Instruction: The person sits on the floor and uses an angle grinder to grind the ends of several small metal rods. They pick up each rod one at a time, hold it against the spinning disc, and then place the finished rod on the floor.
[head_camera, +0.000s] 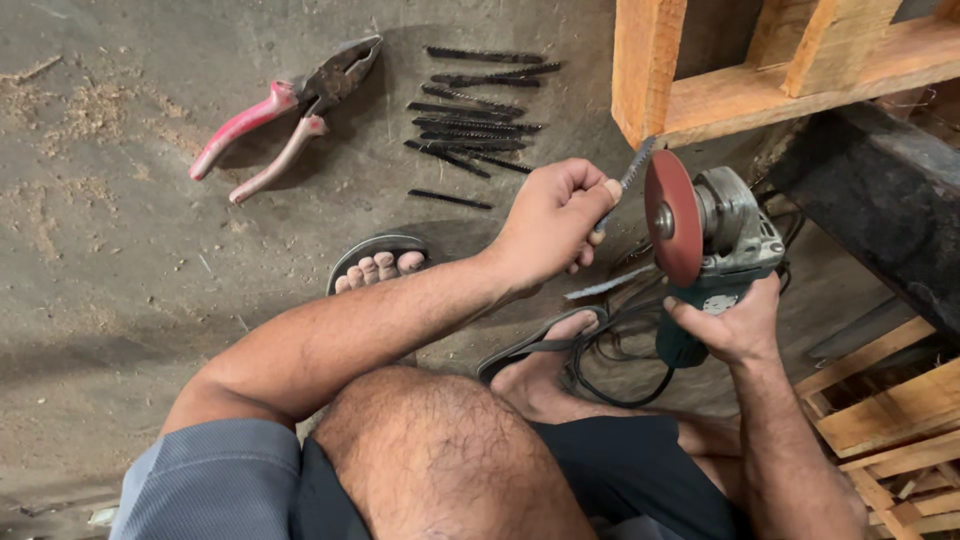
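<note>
My left hand grips a thin toothed saw blade and holds its tip against the red disc of an angle grinder. Around the grinder's green body, from below, is my right hand. The disc faces left, toward the blade. Several more dark blades lie in a loose row on the concrete floor beyond my left hand. Another blade lies on the floor under my left hand.
Red-handled pliers lie on the floor at upper left, near patches of sawdust. A wooden frame stands at upper right, and wooden slats lie at lower right. The grinder's black cord coils by my sandalled feet.
</note>
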